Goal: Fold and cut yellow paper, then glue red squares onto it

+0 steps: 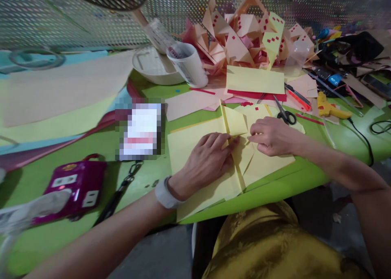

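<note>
A pale yellow paper sheet [198, 144] lies on the green table in front of me, with a raised folded strip and a triangular flap [234, 121] at its middle. My left hand [210, 159] rests on it, fingers stretched out along the fold, pressing it down. Just to its right, my right hand [271, 136] has its fingers curled and pinched at a folded part of the paper; the fingertips are partly hidden. Beyond the right hand lie black-handled scissors [286, 115] and small red paper bits [246, 104].
To the left are a phone [141, 130], a purple power socket box [76, 189] and large coloured sheets [61, 95]. Behind stand a tilted white cup [191, 67] and a heap of folded paper pieces [241, 42]. A cutter [297, 95] and yellow glue gun [331, 106] lie right.
</note>
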A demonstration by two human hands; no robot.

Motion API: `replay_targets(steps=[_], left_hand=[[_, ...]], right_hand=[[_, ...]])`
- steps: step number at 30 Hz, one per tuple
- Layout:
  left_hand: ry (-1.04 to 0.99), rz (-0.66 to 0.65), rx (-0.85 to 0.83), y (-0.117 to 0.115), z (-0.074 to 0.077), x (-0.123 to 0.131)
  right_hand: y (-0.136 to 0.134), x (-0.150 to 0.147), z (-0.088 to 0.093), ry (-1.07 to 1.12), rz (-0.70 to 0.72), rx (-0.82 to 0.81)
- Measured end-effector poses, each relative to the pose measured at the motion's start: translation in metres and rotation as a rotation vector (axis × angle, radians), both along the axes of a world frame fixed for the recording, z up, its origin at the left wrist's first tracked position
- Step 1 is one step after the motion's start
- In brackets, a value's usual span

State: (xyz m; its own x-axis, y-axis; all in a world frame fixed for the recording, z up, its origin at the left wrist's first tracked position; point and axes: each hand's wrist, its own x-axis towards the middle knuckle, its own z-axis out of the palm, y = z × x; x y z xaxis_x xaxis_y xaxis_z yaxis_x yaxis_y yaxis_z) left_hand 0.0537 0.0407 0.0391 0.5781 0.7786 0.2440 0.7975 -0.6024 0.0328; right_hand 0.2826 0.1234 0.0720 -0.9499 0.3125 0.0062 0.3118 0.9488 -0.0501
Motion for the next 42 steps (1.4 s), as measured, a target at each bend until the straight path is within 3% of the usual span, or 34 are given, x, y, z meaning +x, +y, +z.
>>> replay_targets(steps=[8,13,19,21,25,30,38,42], left_hand=[[0.054,-0.006,0.053,0.0,0.0,0.0],[0.046,0.002,0.023,0.0,-0.003,-0.002],[-0.074,-0.001,-0.099,0.006,0.007,-0.005],[-0.201,0.055,-0.13,0.012,0.007,-0.005],[-0.414,0.288,-0.188,0.033,-0.002,-0.007],[-0.275,0.451,-0.489,0.054,-0.013,-0.008],[-0.272,0.394,-0.508,0.066,-0.022,-0.017],[-0.28,0.341,-0.503,0.067,-0.019,-0.022]], right_hand=[[-0.009,-0.003,-0.003,-0.103,0.048,0.055],[-0.015,-0.004,0.004,-0.275,-0.051,-0.046],[-0.017,-0.006,0.011,-0.379,-0.118,-0.114],[-0.017,-0.007,0.009,-0.365,-0.118,-0.117],[-0.018,-0.006,0.005,-0.325,-0.108,-0.101],[-0.018,-0.006,0.005,-0.317,-0.105,-0.078],[-0.017,-0.006,0.003,-0.297,-0.1,-0.086],[-0.017,-0.005,0.003,-0.3,-0.111,-0.081]])
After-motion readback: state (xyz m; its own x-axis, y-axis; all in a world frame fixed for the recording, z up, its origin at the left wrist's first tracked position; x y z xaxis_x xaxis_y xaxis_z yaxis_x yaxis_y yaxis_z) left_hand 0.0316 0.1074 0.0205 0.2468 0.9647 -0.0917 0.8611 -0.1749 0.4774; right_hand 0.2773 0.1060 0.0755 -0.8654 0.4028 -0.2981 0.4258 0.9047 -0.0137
